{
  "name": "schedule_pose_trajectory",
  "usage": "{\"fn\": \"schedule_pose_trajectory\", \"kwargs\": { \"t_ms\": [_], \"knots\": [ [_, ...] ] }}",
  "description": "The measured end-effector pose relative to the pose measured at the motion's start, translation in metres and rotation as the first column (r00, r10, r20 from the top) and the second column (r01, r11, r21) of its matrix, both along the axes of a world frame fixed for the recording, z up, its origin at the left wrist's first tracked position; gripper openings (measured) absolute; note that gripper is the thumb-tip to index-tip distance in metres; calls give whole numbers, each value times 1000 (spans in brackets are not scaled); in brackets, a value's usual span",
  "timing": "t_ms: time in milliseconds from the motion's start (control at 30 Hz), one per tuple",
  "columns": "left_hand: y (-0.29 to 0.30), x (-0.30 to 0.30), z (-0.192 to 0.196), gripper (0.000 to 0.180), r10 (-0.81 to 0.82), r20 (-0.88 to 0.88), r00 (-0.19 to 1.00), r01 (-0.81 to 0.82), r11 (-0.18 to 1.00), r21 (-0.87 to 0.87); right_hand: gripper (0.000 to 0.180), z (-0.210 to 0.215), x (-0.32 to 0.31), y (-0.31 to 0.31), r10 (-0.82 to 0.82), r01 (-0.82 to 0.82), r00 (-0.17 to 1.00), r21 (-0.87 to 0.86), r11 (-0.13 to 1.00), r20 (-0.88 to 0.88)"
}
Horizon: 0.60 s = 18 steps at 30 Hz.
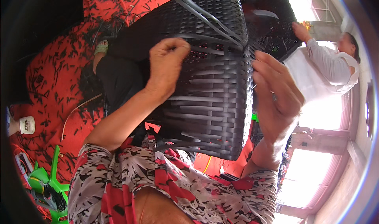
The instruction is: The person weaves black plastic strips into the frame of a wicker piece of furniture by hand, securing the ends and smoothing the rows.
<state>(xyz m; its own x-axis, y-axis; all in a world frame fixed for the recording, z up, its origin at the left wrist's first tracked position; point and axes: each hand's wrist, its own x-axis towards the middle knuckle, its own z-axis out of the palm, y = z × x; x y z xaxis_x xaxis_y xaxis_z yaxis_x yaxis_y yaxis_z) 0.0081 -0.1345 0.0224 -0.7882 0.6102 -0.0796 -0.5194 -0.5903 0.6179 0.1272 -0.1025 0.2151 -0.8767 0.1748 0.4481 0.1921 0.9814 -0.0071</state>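
Basically, head view: black wicker piece sits in front of the torso, between both hands; left hand has thumb and fingers drawn together by a loose strip, can't tell if pinching it; right hand half-curled, blurred, at the right edge, hold unclear; dark scraps litter the red floor covering.

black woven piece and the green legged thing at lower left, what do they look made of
Woven piece: probably synthetic rattan, dark with a satin sheen; its flat, even weave and pale highlights suggest plastic.
Green legged item: likely moulded plastic, smooth and evenly coloured, though partly covered.
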Motion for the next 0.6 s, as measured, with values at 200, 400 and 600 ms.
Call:
{"fn": "schedule_pose_trajectory", "kwargs": {
  "t_ms": [200, 400, 600],
  "knots": [
    [-24, -46, -69, 5, -47, 284, 958, 49, 999, 0, 17, 5, 6, 1, 9, -10, 996, -10, 1000, -89],
    [-78, -86, -187, 6, 83, 470, 879, 69, 952, -298, 19, -6, -15, 39, -57, 57, 994, -9, 998, -89],
    [-75, -76, -165, 14, 335, -598, 728, -679, 468, -565, 14, -20, -12, 44, -92, 98, 994, -133, 986, 53]
  ]
}}
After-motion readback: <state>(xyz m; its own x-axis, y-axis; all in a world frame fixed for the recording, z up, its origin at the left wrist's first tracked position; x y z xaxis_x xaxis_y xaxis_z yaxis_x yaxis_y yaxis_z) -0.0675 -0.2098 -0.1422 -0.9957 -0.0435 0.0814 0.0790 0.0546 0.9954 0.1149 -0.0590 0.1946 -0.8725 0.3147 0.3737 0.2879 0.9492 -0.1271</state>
